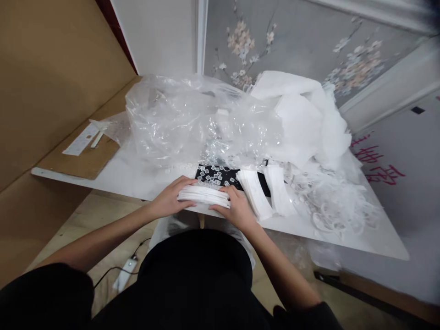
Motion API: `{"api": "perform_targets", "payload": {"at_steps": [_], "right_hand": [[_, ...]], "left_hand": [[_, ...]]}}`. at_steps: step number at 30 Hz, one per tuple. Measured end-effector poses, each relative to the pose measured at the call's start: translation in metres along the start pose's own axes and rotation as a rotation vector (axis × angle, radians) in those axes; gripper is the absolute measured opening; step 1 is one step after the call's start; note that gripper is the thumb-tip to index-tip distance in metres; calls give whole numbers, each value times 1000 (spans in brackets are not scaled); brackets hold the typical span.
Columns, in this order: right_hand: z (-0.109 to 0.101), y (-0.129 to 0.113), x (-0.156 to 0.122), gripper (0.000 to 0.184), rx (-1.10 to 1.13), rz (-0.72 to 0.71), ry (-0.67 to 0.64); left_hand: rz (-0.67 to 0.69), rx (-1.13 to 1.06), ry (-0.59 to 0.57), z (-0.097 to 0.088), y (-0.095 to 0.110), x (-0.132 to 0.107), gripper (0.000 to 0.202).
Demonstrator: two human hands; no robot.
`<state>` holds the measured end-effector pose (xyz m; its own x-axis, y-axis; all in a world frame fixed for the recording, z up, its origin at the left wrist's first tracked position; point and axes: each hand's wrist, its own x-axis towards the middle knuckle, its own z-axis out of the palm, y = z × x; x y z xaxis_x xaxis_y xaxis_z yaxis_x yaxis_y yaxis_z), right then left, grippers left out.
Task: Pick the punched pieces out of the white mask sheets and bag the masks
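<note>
Both my hands grip a flat stack of thin white sheets (203, 195) at the near edge of the white table (117, 176). My left hand (170, 200) clasps the stack's left end, fingers curled over its top. My right hand (235, 208) presses on the right end, fingers closed on it. Just behind the stack lies a black tray (229, 174) holding several small clear square pieces (212, 174).
Two more fanned white stacks (266, 192) lie to the right, with a tangle of white loops (332, 206) beyond. Crumpled clear plastic bags (192, 119) and white foam sheeting (302, 114) fill the back. A cardboard sheet (80, 158) sits at left. A power strip (125, 270) lies on the floor.
</note>
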<state>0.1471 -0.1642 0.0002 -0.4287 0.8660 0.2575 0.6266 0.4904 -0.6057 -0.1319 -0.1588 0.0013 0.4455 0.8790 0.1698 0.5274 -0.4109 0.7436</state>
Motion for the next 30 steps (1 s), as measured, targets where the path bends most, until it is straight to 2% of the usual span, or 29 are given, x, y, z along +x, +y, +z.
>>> {"api": "perform_targets", "payload": {"at_steps": [2,4,7,10,15,19,22,26,30], "right_hand": [[6,2,1,51,-7,-4,6],[8,3,3,55,-17,-7,-1],[5,8,6,66,-53,-23,10],[0,13,6,68,-94,-9,23],[4,9,7,69,-164,44,-55],[4,4,11,56,-174,23,-80],[-3,3,13,48,-145,-7,-77],[-8,6,11,64,-63,-19,-75],[2,7,6,87,70,79,-62]], "left_hand": [[-6,-2,1,3,0,1,57],[-14,7,-5,4,0,2,54],[-9,17,-44,2,-2,1,50],[10,41,-57,-4,-4,-1,49],[7,115,-98,-6,3,0,44],[58,114,-109,-7,8,5,31],[97,111,-59,-14,10,6,24],[58,130,-69,-20,10,1,29],[-32,90,-81,-13,8,-7,44]]}}
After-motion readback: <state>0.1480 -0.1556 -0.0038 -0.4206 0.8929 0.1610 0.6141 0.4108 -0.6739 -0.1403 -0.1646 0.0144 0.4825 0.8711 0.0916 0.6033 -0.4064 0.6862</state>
